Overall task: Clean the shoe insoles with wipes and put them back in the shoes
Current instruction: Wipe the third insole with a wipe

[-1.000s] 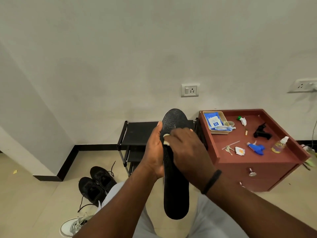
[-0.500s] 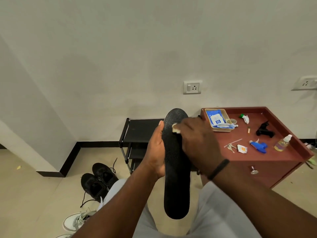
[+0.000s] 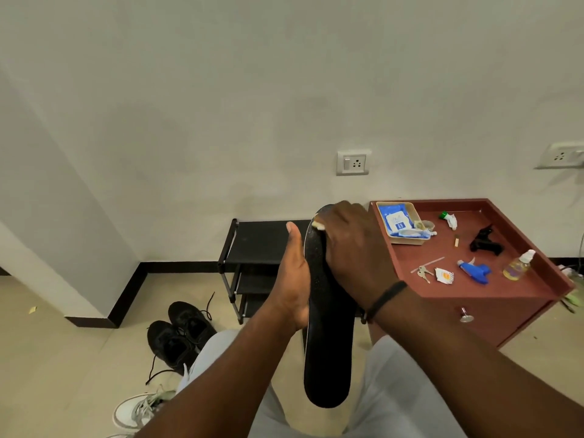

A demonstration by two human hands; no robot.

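The insole (image 3: 328,343) stands nearly upright in front of the person, its long axis running from the heel end low and near, over the lap, up to the toe end high and far. The left hand (image 3: 292,279) cradles its left edge about mid-length, thumb pointing up along it, fingers hidden behind, so call that grip wrapped round the insole. The right hand (image 3: 350,248) sits at the far toe end, fingers curled over a small wad of wipe (image 3: 318,225) that peeks out pale at the knuckles, pressing it onto the black face.

So here's the geometry that matters: the wipe is at the very top, and all the uncovered length lies below it, toward the body. The next stroke looks like a pull straight down that axis, with the left hand bracing from behind.

The black shoes (image 3: 180,333) wait on the floor, low left. The wipe pack (image 3: 396,219) sits in a tray on the red worktop (image 3: 474,279), right.
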